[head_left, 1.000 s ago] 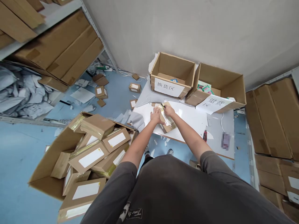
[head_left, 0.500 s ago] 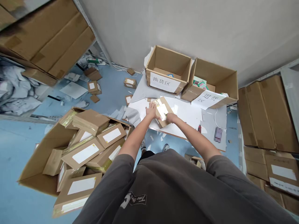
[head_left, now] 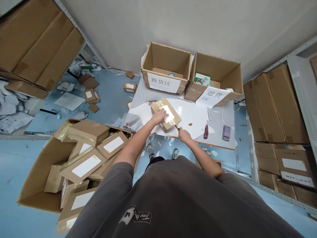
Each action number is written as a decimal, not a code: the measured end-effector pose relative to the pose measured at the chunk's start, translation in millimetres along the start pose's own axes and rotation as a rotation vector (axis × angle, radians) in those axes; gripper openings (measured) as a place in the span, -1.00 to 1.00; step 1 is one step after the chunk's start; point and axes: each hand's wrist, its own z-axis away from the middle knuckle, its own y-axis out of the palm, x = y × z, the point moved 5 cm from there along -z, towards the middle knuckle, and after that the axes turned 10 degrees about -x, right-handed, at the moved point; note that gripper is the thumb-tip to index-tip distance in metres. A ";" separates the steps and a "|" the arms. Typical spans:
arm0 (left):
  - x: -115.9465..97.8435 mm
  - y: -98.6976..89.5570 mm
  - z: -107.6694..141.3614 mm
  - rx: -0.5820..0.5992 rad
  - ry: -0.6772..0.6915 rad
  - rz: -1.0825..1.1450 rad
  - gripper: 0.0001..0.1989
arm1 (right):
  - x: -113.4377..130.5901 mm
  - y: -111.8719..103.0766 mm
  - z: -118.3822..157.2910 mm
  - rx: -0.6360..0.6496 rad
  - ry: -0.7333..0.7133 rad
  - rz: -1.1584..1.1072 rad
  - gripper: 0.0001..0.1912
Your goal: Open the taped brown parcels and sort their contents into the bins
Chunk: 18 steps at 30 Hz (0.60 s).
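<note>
At the front edge of the white surface (head_left: pixel 198 115), left of its middle, a box (head_left: pixel 170 115) lies flat, its long axis slanting from far left to near right; the right hand (head_left: pixel 184 135) has its grip wrapped around a knife (head_left: pixel 177 128) at that near end, and the left hand (head_left: pixel 159 115) rests on top with fingers extended, partly covering the label (head_left: pixel 168 112). Beyond the far edge rises a grey wall (head_left: pixel 183 23), with littered blue floor (head_left: pixel 111 96) around. Two cartons (head_left: pixel 168 59) line the far edge, a red tool (head_left: pixel 206 131) lies near the front edge, and a big carton (head_left: pixel 37 178) of parcels stands by the front left corner.
</note>
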 end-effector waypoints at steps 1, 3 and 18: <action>-10.9 1.4 1.8 0.032 0.107 0.023 -0.12 | -7.6 3.1 5.8 -0.030 0.030 -0.046 -0.67; -27.1 4.8 4.1 0.094 0.195 0.038 -0.13 | -20.9 6.9 12.5 -0.107 0.078 -0.152 -0.70; -66.1 2.7 -5.0 0.011 0.090 -0.198 -0.09 | -28.7 28.9 -44.0 -0.075 0.008 -0.784 -0.68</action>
